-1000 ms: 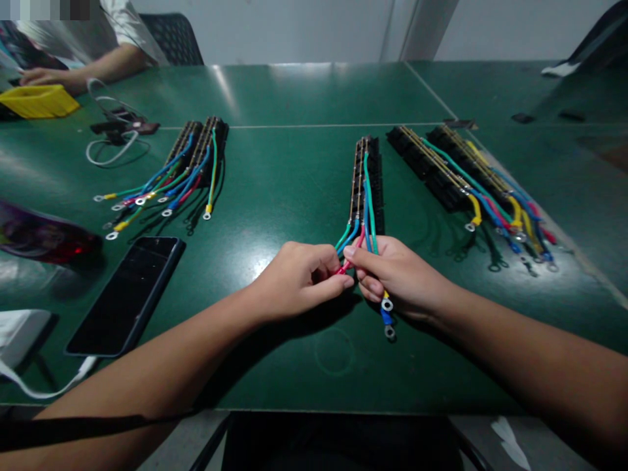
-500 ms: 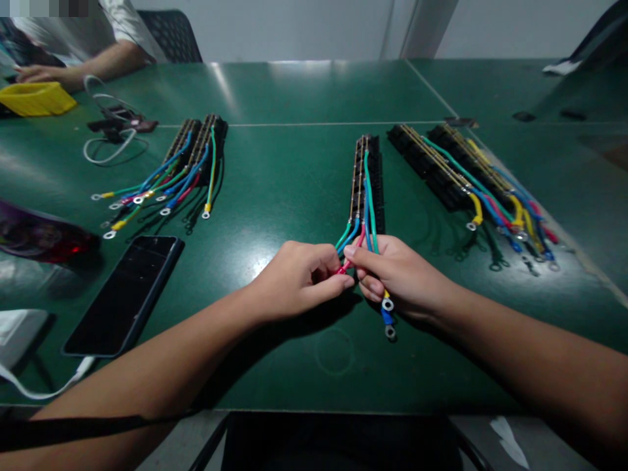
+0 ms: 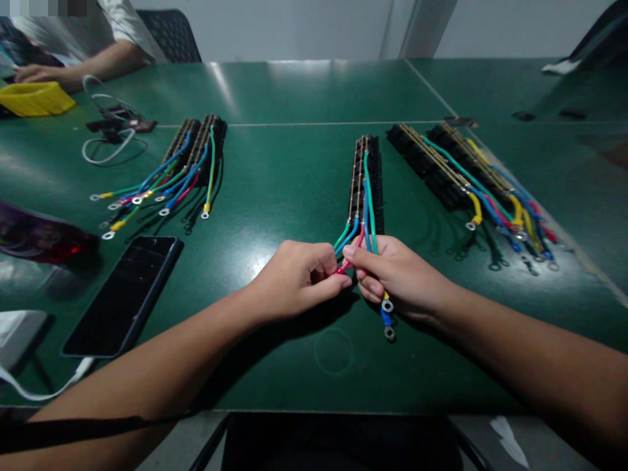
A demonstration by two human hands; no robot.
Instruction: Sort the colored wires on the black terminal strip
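Observation:
A black terminal strip (image 3: 359, 180) with brass-coloured bars lies in front of me, its wires running toward me. My left hand (image 3: 314, 275) pinches the end of a red wire (image 3: 345, 264) between thumb and fingers; its tip is hidden. Green and blue wires (image 3: 347, 239) pass behind that hand's fingers. My right hand (image 3: 387, 268) holds the same red wire with its thumb, higher up, and is closed round a green wire (image 3: 371, 212) and a blue one. Below its fingers hang a yellow-sleeved ring terminal (image 3: 387, 305) and a blue-sleeved ring terminal (image 3: 389, 332).
Two wired strips (image 3: 199, 154) lie to the left, two more (image 3: 451, 167) to the right. Nearer on the left are a phone (image 3: 122, 297) on a white cable, a white charger (image 3: 19, 333) and a bottle (image 3: 44, 232). A person's arm (image 3: 105, 62) rests by a yellow bin (image 3: 36, 99).
Almost nothing differs. Both hands keep the same hold on the wires, and the strips stay in place.

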